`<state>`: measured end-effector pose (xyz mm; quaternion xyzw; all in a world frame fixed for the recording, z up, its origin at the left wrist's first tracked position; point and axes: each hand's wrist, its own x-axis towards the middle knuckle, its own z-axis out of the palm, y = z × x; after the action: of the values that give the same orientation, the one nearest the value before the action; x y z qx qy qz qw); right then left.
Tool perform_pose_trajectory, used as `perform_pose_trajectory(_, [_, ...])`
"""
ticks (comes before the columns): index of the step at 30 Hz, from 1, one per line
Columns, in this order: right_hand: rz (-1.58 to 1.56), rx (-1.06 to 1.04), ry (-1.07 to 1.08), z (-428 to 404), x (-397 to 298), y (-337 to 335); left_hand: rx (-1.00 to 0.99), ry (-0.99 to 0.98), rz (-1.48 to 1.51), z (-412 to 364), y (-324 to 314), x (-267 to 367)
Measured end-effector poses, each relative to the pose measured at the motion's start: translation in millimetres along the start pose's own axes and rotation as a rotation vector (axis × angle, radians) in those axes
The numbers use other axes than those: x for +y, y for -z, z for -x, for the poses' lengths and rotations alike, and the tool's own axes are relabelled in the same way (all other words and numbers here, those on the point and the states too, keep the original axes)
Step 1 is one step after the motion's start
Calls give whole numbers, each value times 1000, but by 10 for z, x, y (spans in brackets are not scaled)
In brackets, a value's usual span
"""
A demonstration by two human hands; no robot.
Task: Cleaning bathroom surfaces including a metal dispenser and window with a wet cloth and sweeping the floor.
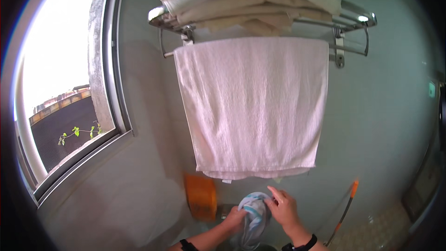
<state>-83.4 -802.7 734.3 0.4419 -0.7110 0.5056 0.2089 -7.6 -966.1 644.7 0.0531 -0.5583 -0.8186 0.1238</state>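
A white cloth with light-blue stripes [256, 211] hangs bunched low in the head view, below the pink towel. My left hand [235, 219] grips its left side, fingers closed into the folds. At the cloth's upper right edge is my right hand [285, 209], its index finger stretched out. The lower fingers and thumb of that hand meet the fabric, but whether they pinch it is unclear. The cloth's lower end droops toward a dark round rim [261, 247] at the bottom of the view, mostly cut off.
A pink towel [254, 104] drapes from the bar of a metal wall rack [352, 19]. Folded beige towels [244, 7] lie on top. An orange box [201, 197] is behind my left hand. An orange-tipped pole [343, 212] leans at right; a window [66, 76] opens at left.
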Motion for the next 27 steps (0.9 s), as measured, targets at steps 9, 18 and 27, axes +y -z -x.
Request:
perform_pose_trajectory(9, [84, -34, 369, 386, -416, -109, 138, 42, 270, 252, -316, 793])
perform_pose_trajectory(18, [-254, 172, -144, 344, -314, 172, -403, -457, -1349, 556, -837, 1741])
perform_pose_trajectory(27, [209, 880, 560, -1103, -468, 1957, 126, -1550, -1936, 69, -1810, 3270])
